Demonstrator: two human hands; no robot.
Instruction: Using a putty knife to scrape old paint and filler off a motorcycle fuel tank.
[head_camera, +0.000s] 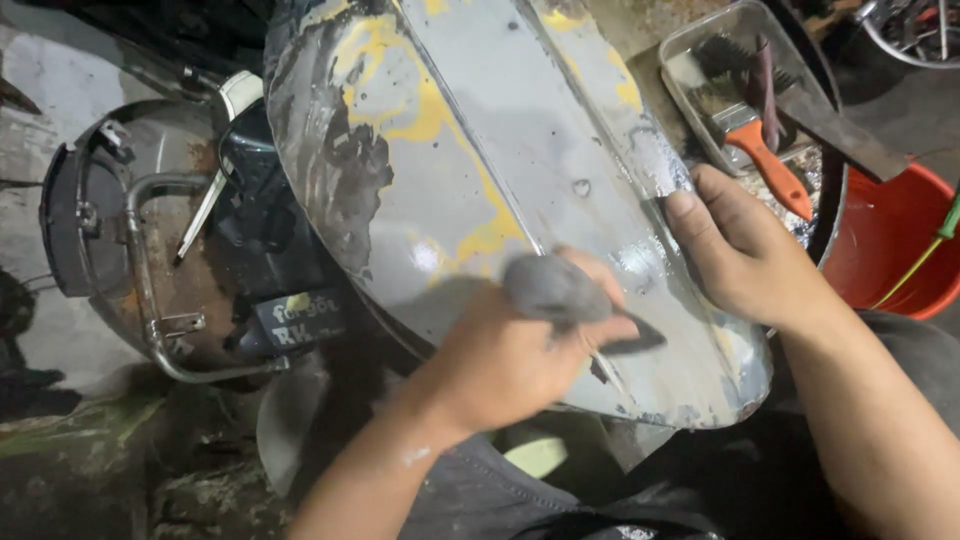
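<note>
Left grip (510, 350) rubbing pad (553, 290), panel (500, 160)

Dim surroundings; light from above glares off the wet grey curved metal panel (520, 180); the left hand (510, 360) is motion-blurred.

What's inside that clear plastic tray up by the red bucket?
In the clear tray lies a brush with an orange handle, its dark bristles toward the far end, plus a flat dark blade resting across the rim. Grimy residue covers the tray floor, so anything beneath stays hidden.
</note>
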